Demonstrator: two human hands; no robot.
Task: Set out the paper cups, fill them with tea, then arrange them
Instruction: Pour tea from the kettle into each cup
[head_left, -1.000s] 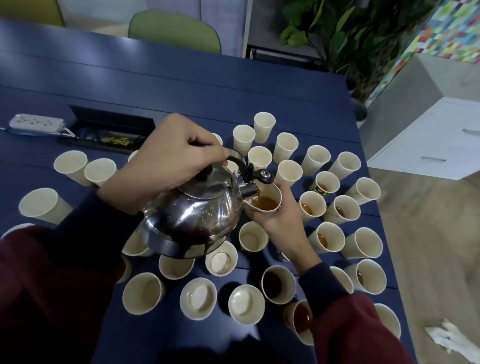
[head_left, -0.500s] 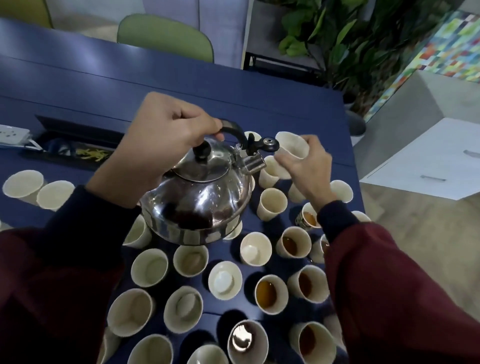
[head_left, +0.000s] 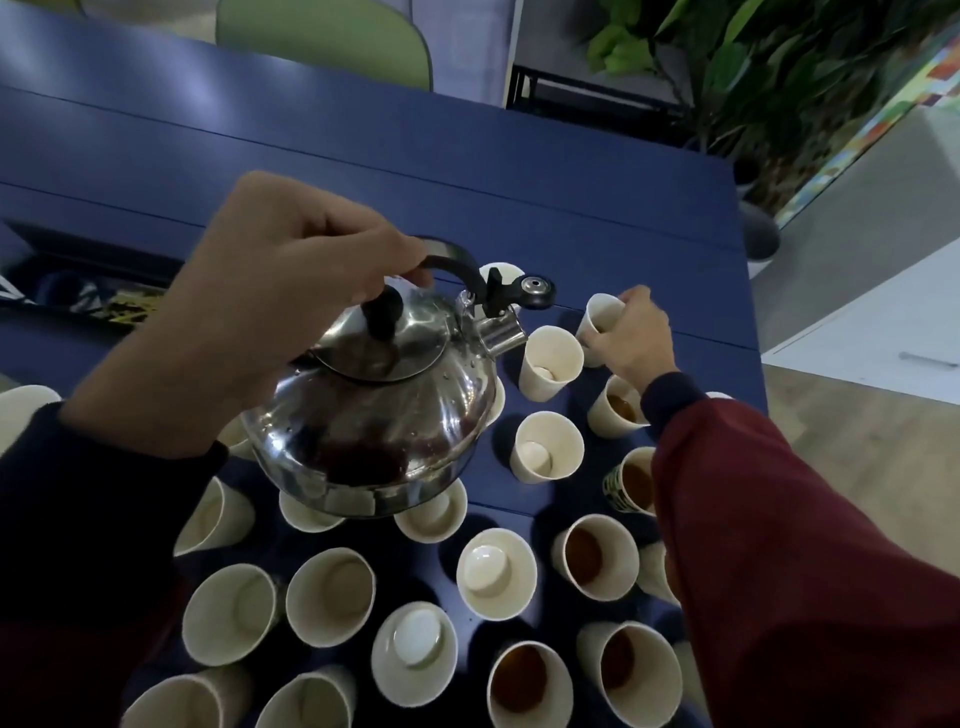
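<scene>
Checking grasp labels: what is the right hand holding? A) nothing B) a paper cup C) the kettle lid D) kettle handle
B: the right hand curls its fingers round a paper cup to the right of the spout, while the left hand holds the kettle by its handle.

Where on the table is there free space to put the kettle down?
Free: the far strip of the blue table, between the cups and the edge by the green chair. Crowded: everything near the person, where cups stand almost rim to rim below the kettle.
</scene>
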